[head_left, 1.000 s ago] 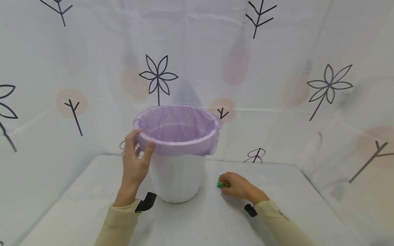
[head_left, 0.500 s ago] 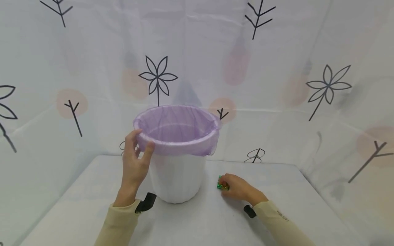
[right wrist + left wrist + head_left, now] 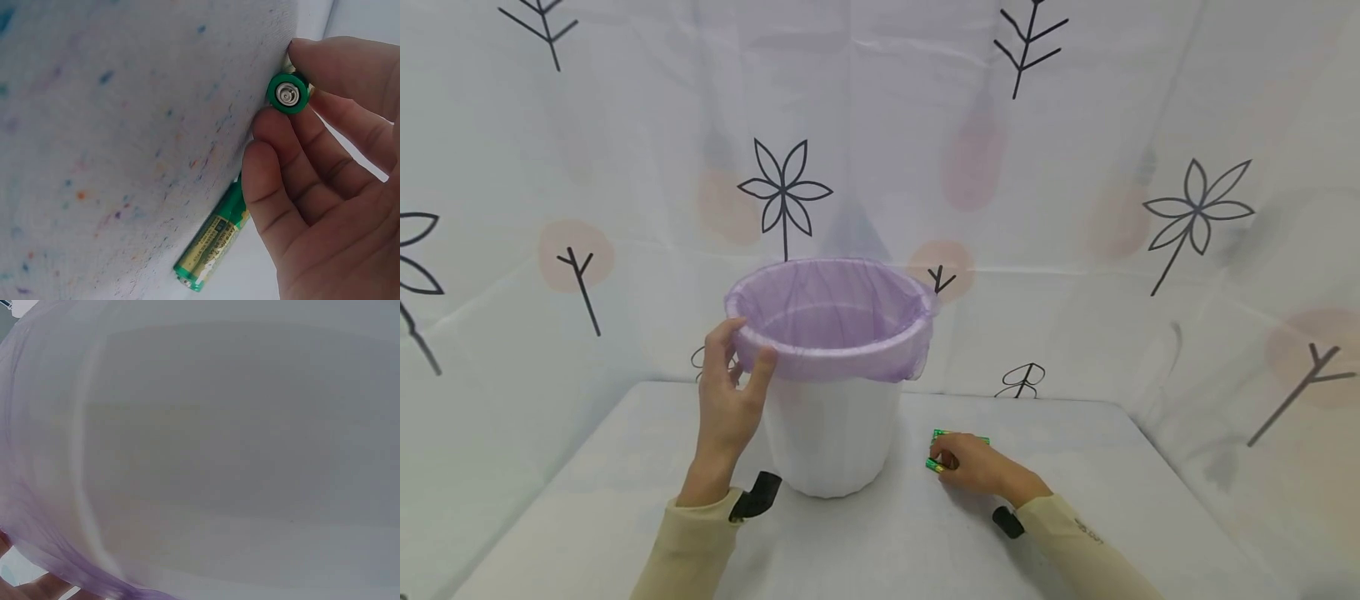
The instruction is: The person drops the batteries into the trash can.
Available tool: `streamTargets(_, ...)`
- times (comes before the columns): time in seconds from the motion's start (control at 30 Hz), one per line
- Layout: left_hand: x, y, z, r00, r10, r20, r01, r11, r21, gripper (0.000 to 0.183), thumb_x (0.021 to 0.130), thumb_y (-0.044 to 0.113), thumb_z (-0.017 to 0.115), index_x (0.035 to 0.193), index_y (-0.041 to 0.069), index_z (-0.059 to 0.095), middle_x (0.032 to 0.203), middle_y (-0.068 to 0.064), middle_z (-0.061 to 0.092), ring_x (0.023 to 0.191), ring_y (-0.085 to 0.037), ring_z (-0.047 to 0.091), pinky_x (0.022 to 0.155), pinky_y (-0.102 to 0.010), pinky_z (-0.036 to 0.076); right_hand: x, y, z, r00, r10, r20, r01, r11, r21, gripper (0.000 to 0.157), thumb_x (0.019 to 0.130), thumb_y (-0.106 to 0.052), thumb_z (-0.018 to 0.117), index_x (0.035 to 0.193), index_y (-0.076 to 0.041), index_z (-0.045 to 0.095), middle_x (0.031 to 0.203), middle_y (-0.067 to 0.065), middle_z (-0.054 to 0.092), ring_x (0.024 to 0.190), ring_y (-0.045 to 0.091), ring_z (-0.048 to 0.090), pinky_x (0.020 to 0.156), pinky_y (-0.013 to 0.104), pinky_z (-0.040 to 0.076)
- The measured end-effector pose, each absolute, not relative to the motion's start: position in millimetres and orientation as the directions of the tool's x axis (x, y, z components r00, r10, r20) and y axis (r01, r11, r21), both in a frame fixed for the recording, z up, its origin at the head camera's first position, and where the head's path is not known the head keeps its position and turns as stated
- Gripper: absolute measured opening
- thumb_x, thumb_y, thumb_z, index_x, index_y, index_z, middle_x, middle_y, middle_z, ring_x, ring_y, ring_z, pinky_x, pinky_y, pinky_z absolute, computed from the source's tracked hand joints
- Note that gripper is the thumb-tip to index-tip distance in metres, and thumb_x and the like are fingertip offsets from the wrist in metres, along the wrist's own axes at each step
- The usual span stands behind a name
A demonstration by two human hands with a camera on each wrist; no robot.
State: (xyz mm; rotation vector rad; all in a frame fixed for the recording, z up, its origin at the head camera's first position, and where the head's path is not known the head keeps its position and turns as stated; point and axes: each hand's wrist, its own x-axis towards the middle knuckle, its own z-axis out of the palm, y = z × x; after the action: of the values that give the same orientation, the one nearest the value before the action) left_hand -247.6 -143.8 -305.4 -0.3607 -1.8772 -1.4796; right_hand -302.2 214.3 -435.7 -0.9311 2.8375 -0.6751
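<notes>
A white trash can (image 3: 831, 433) stands on the table, lined with a purple plastic bag (image 3: 850, 367) folded over its rim. My left hand (image 3: 728, 400) grips the can at the left of the rim, thumb on the near side; a few of its fingers (image 3: 47, 587) show at the corner of the left wrist view. Right of the can, my right hand (image 3: 981, 465) pinches a green battery (image 3: 287, 92) between thumb and fingertips, its flat end facing the wrist camera. A second green-and-gold battery (image 3: 212, 240) lies on the table just beyond that hand.
The white-covered table (image 3: 850, 550) runs back to a pale curtain (image 3: 865, 100) printed with flowers and twigs, which hangs close behind the can and along both sides. Inside the can, the bag lies against the walls.
My right hand has drawn one battery slightly toward me, apart from the other, which now shows behind the fingers. The left hand and trash can have stayed put.
</notes>
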Motion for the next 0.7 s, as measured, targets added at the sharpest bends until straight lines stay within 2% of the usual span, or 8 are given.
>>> streamTargets(0.23, -247.9, -143.9, -305.9, -0.714, -0.202, 0.671, 0.605, 0.306, 0.736, 0.052, 0.092, 0.024, 0.063, 0.137, 0.011, 0.04, 0.146, -0.004, 0.039, 0.135, -0.028, 0.037, 0.103, -0.06, 0.034, -302.2, 213.0, -435.9, -0.827, -0.561, 0.035, -0.521, 0.741, -0.424, 0.019, 0.085, -0.009, 0.066, 0.104, -0.014, 0.064, 0.082, -0.011, 0.054, 0.076, 0.008, 0.05, 0.069, 0.028, 0.046)
streamTargets(0.7, -248.2, -144.0, -306.5, -0.699, -0.191, 0.689, 0.624, 0.307, 0.718, 0.052, 0.092, 0.022, 0.062, 0.137, 0.01, 0.04, 0.146, -0.004, 0.038, 0.135, -0.029, 0.036, 0.103, -0.061, 0.034, -298.4, 214.7, -431.3, -0.821, -0.57, 0.039, -0.52, 0.718, -0.463, 0.02, 0.085, -0.006, 0.064, 0.104, -0.013, 0.063, 0.082, -0.009, 0.055, 0.076, 0.009, 0.051, 0.068, 0.027, 0.046)
